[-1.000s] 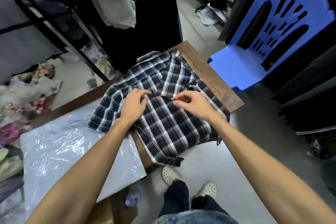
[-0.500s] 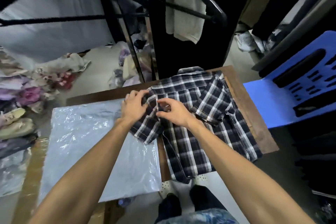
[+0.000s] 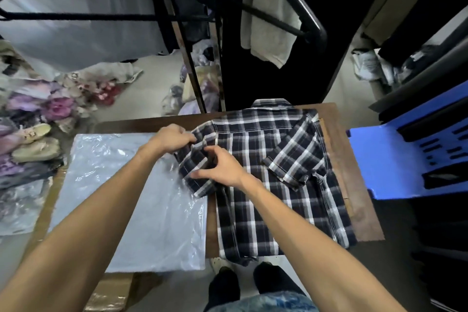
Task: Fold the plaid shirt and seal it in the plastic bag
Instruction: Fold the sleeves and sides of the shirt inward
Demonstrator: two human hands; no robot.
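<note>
A dark plaid shirt (image 3: 276,175) lies back up on a small wooden table (image 3: 354,185), collar at the far edge, hem hanging over the near edge. Its right sleeve is folded in across the back. My left hand (image 3: 172,138) grips the left sleeve near the shoulder. My right hand (image 3: 220,167) pinches the same sleeve lower down, bunching the cloth. A clear plastic bag (image 3: 131,200) lies flat to the left of the shirt, its right edge under the sleeve.
A blue plastic chair (image 3: 410,157) stands right of the table. Black clothes rails (image 3: 298,7) with hanging garments rise behind it. Piles of clothes and shoes (image 3: 33,129) lie on the floor at left. My feet (image 3: 243,276) show below the table's near edge.
Both hands shifted from the shirt's middle to its left sleeve and gathered it. The view swung left, so the shirt now sits further right in frame.
</note>
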